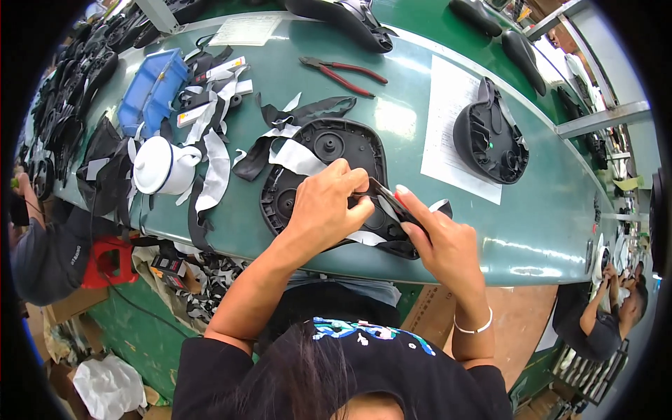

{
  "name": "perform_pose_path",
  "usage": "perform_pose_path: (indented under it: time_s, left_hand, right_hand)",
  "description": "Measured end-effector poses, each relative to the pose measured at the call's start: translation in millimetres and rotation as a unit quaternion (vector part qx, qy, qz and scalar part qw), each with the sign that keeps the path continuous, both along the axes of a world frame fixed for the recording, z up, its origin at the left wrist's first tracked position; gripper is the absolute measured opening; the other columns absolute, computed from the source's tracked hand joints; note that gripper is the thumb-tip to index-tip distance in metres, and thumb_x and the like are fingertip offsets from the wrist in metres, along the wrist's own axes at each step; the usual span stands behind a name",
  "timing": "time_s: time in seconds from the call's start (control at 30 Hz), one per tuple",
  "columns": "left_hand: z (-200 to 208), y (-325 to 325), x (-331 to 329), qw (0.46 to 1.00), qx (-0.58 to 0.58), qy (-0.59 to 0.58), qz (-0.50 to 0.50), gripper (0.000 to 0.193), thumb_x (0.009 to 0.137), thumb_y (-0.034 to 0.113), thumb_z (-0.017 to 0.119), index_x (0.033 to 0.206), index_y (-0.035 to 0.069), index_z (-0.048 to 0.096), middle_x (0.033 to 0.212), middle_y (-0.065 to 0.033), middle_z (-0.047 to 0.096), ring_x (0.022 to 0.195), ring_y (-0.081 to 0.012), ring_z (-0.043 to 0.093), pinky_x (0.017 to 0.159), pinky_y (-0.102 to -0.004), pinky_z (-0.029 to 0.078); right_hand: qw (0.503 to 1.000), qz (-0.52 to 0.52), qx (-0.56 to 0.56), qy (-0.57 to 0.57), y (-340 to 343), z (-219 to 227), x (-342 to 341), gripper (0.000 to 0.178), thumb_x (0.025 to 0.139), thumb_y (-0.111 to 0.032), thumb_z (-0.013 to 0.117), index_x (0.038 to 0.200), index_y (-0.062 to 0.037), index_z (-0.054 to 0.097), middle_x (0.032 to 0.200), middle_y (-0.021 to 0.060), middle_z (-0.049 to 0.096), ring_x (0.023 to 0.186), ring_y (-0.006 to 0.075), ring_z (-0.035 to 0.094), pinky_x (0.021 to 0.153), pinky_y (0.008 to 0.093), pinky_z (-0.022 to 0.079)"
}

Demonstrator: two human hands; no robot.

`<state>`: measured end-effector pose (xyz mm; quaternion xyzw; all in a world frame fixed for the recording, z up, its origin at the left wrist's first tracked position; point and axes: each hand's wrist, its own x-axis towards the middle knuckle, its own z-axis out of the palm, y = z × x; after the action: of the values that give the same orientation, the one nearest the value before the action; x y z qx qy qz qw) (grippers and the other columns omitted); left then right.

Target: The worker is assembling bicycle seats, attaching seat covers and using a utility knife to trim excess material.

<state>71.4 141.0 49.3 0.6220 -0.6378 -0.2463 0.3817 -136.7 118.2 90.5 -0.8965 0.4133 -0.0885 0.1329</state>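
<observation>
An upturned black saddle [376,152] lies on the green table, with its underside and round bosses showing. Loose black and white strips of cover material [297,158] stick out round its rim. Over the middle of it, my left hand [329,203] is closed, thumb and fingertips pinching what looks like the dark cover edge. Close beside it, my right hand [448,245] is closed round a thin, flat, dark blade-like tool [386,196]. The fingers partly hide this tool, and its exact kind is unclear. Both hands nearly meet there.
Red-handled pliers [348,68] lie beyond the saddle. Rightward, another upturned saddle [490,143] rests on a paper sheet [441,119]. On the left are a white lidded mug [157,166], a blue bin [150,91] and cut strips [215,164]. Co-workers sit at both sides.
</observation>
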Motion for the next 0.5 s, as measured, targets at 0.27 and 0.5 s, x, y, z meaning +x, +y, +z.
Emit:
perform_pose_path:
  time_s: [0.27,0.5]
  left_hand:
    - [-3.4,-10.4,29.1,0.809,0.0,0.588,-0.006,0.015,0.081,0.01,0.06,0.072,0.003,0.051,0.061,0.0004,0.044,0.06,-0.0073,0.045,0.051,-0.0233,0.036]
    - [27.6,10.9,13.1,0.956,-0.053,-0.146,-0.249,0.044,0.064,0.022,0.079,0.102,0.013,0.06,0.104,-0.0085,0.053,0.08,-0.0263,0.061,0.066,-0.0368,0.049]
  right_hand:
    - [0.995,-0.013,0.097,0.026,37.4,-1.6,-58.0,0.057,0.084,-0.017,0.065,0.137,-0.0256,0.045,0.065,0.0105,0.055,0.049,0.028,0.052,0.047,0.0375,0.04]
    - [0.937,-0.144,0.157,-0.277,28.3,-24.6,-68.9,0.052,0.085,-0.007,0.064,0.134,-0.0062,0.047,0.106,0.0144,0.067,0.078,0.0193,0.066,0.07,0.0293,0.05]
